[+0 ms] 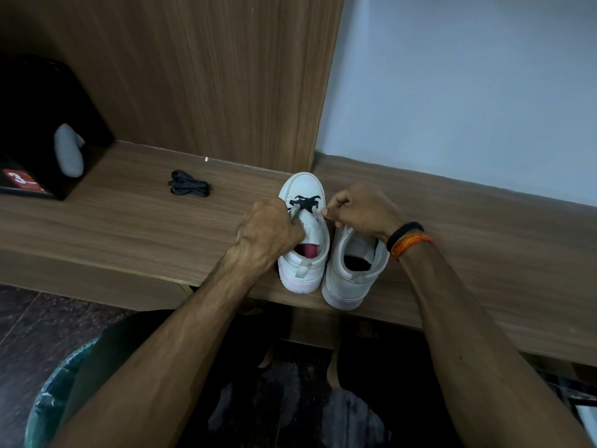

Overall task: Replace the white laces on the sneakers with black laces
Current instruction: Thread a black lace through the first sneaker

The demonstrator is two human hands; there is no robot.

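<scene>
My left fingers (292, 226) are curled tight at the left side of the left sneaker (303, 234), over its eyelet area; what they pinch is hidden under the knuckles, though the black lace (305, 203) runs toward them. My right fingers (332, 215) are curled into a pinch at the right side of the same sneaker; the thing they pinch is too small to identify. My left hand (268, 231) and right hand (361, 211) sit at 9 and 3 o'clock of the sneaker's tongue.

The left sneaker stands on the counter (129, 227), toe at 12 o'clock against the wood panel (210, 76). The black lace is threaded only through the eyelets nearest the toe. The right sneaker (352, 273) stands just beside it at 4 o'clock, heel over the counter's front edge, its front covered by my right hand.

A second black lace bundle (189, 184) lies on the counter at 10 o'clock of the sneakers, well apart. A black box (42, 124) stands at the far left, with a grey object (69, 150) against it. My right wrist carries a black and orange band (408, 239).
</scene>
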